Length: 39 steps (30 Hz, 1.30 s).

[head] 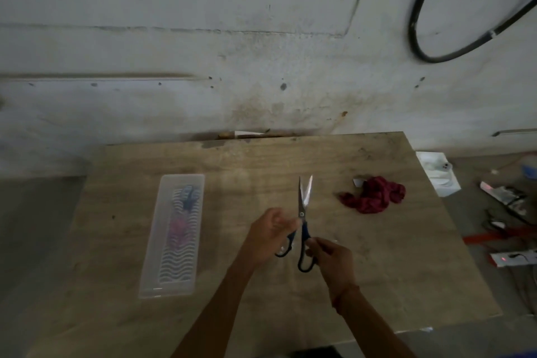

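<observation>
A pair of scissors (303, 203) with dark blue handles is held over the middle of the wooden table (232, 166), its blades slightly parted and pointing away from me. My left hand (268, 237) grips the left handle loop. My right hand (329, 260) grips the right handle loop. A crumpled red cloth (373, 197) lies on the table to the right of the blades, apart from both hands.
A long clear plastic tray (174, 235) lies at the left of the table with small blue and pink items inside. A grey wall stands behind the table, with a black cable loop (418, 46) hanging on it. Papers, tools and cables litter the floor at the right (505, 212).
</observation>
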Each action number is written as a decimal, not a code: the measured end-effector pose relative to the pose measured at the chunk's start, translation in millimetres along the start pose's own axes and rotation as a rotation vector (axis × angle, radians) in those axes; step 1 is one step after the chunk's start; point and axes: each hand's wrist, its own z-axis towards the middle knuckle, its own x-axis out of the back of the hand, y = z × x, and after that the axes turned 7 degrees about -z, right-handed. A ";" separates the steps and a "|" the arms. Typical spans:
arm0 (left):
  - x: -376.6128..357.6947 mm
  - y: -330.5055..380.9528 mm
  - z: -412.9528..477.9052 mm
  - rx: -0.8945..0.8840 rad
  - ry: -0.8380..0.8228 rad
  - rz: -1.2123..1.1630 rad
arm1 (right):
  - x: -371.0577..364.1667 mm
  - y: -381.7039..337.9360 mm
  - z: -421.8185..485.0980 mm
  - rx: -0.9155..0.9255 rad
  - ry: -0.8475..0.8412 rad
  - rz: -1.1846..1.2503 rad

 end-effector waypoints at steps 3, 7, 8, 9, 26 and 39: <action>-25.3 -9.4 19.7 -0.049 -0.024 -0.107 | 0.2 4.0 16.1 0.063 -0.037 0.046; -41.4 -26.8 44.8 -0.087 0.094 -0.111 | 6.8 20.8 45.1 0.149 -0.078 0.031; -44.4 -31.9 52.1 -0.094 0.124 -0.097 | 8.8 27.2 54.8 0.169 -0.081 0.024; -47.2 -36.6 60.9 -0.101 0.145 -0.078 | 10.5 34.2 64.7 0.190 -0.078 0.010; -51.6 -88.2 159.2 -0.393 0.173 0.170 | 98.2 82.7 251.5 1.046 0.289 -0.992; -56.3 -122.3 119.3 -0.565 0.365 0.111 | -18.1 74.7 173.5 1.341 0.464 -0.280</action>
